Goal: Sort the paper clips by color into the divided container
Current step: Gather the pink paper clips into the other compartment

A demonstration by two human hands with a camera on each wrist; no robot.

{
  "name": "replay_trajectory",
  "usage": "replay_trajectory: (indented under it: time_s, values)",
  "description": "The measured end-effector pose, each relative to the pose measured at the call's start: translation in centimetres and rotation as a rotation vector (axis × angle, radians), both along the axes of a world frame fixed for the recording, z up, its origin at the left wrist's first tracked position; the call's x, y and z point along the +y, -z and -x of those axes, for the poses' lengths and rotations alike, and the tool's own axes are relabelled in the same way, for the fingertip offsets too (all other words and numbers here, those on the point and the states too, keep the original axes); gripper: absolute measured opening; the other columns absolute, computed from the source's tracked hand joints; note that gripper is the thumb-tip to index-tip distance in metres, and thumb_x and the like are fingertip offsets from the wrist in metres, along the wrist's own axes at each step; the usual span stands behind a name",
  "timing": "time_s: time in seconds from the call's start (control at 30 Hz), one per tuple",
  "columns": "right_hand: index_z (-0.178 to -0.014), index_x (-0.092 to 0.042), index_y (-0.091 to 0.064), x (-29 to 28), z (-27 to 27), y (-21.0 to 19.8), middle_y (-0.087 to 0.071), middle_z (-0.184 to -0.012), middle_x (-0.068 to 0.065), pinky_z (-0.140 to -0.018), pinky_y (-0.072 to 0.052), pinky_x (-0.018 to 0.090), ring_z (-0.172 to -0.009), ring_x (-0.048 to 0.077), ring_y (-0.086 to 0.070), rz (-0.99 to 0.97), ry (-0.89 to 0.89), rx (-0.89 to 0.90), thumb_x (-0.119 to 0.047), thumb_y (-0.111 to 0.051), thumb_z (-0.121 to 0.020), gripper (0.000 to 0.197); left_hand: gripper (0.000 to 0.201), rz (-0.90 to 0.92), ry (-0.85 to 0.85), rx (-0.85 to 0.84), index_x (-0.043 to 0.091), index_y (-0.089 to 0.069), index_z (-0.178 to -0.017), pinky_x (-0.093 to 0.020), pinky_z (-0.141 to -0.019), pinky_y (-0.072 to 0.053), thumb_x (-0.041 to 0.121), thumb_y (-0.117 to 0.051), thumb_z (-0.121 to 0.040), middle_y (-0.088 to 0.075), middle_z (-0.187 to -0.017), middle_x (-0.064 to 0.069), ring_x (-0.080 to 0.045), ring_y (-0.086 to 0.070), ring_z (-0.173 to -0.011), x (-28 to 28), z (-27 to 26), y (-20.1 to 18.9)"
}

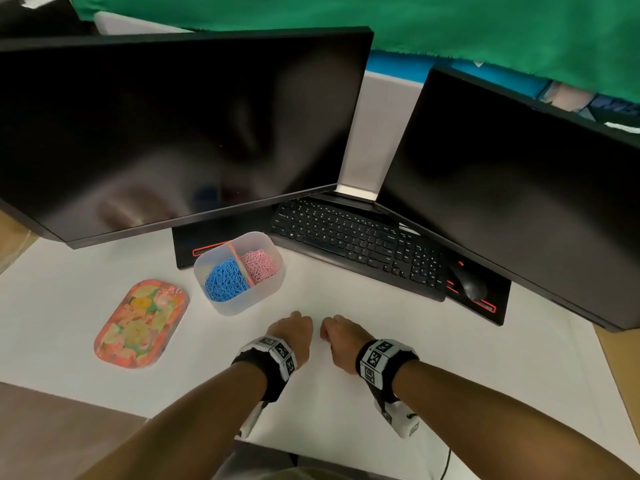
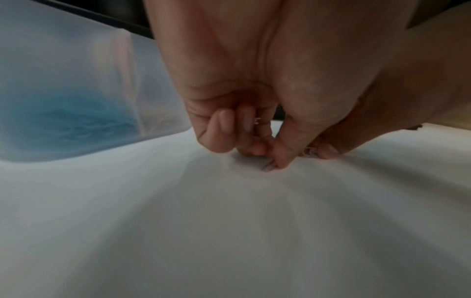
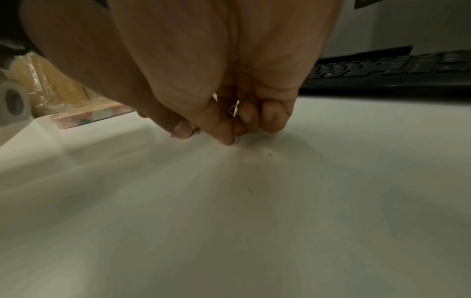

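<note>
A frosted divided container stands on the white desk, with blue paper clips in its left compartment and pink paper clips in its right. Just in front of it my left hand and right hand rest side by side, both with curled fingers. In the left wrist view my left hand pinches a pale paper clip at the desk surface, and the container is at the left. In the right wrist view my right hand holds a pale paper clip among its curled fingers.
A floral oval tray lies left of the container. A black keyboard and mouse sit behind and to the right, under two dark monitors. White desk surface stretches around both hands.
</note>
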State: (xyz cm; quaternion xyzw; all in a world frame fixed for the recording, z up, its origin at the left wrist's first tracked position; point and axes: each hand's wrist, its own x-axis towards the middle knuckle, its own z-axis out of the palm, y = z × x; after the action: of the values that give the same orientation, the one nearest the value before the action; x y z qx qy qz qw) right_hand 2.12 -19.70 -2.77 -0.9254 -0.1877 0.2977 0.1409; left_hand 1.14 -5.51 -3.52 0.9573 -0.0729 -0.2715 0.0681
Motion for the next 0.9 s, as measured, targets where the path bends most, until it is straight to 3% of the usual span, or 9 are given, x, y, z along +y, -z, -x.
replay_trajectory:
  time_s: [0.1, 0.33, 0.53, 0.7, 0.8, 0.9]
  values:
    - [-0.115, -0.010, -0.051, -0.1, 0.3, 0.0, -0.052, -0.116, 0.011, -0.081, -0.045, 0.031, -0.100, 0.029, -0.056, 0.005, 0.009, -0.014, 0.003, -0.049, -0.085, 0.033, 0.032, -0.004, -0.046, -0.034, 0.010, -0.046, -0.120, -0.036, -0.086, -0.053, 0.010, -0.056, -0.090, -0.051, -0.118, -0.010, -0.027, -0.062, -0.102, -0.1, 0.2, -0.3]
    - [-0.113, -0.010, -0.052, -0.4, 0.5, -0.1, -0.052, -0.115, 0.010, -0.081, -0.046, 0.031, -0.099, 0.029, -0.056, 0.005, 0.010, -0.001, 0.003, -0.049, -0.082, 0.034, 0.035, 0.048, -0.119, -0.067, 0.009, -0.048, -0.121, -0.036, -0.091, -0.050, 0.031, -0.053, -0.095, -0.052, -0.122, -0.010, -0.028, -0.058, -0.110, 1.2, -0.2, -0.5]
    - [-0.112, -0.012, -0.052, -0.5, 0.5, 0.0, -0.052, -0.115, 0.009, -0.080, -0.044, 0.030, -0.099, 0.028, -0.056, 0.002, 0.027, 0.017, 0.003, -0.048, -0.083, 0.033, 0.024, 0.028, -0.076, -0.058, 0.013, -0.057, -0.117, -0.033, -0.089, -0.049, 0.021, -0.050, -0.096, -0.056, -0.120, -0.007, -0.024, -0.059, -0.108, 1.2, -0.3, -0.5]
    - [-0.112, -0.012, -0.053, -0.4, 0.3, -0.1, -0.054, -0.116, 0.008, -0.084, -0.047, 0.031, -0.101, 0.026, -0.057, -0.020, 0.068, 0.039, 0.001, -0.047, -0.084, 0.031, 0.024, 0.025, -0.078, -0.038, 0.012, -0.052, -0.116, -0.032, -0.084, -0.049, 0.020, -0.049, -0.094, -0.056, -0.116, -0.008, -0.025, -0.062, -0.102, 0.9, 0.3, -0.5]
    - [-0.111, -0.013, -0.056, 0.2, -0.3, -0.8, -0.057, -0.117, 0.007, -0.085, -0.047, 0.029, -0.102, 0.024, -0.056, -0.094, 0.180, 0.096, -0.007, -0.043, -0.089, 0.026, 0.018, 0.208, -0.155, -0.032, 0.010, -0.053, -0.108, -0.030, -0.081, -0.050, 0.018, -0.048, -0.092, -0.062, -0.109, -0.009, -0.025, -0.063, -0.097, 1.0, 0.0, -1.3]
    - [-0.100, -0.016, -0.061, 1.7, -2.2, -2.6, -0.062, -0.099, 0.005, -0.074, -0.042, 0.025, -0.086, 0.020, -0.056, -0.230, 0.355, 0.189, -0.018, -0.041, -0.092, 0.021, 0.012, 0.506, -0.408, -0.083, 0.012, -0.058, -0.098, -0.026, -0.074, -0.046, 0.010, -0.049, -0.090, -0.067, -0.097, -0.007, -0.022, -0.062, -0.088, 1.5, -1.3, -3.7]
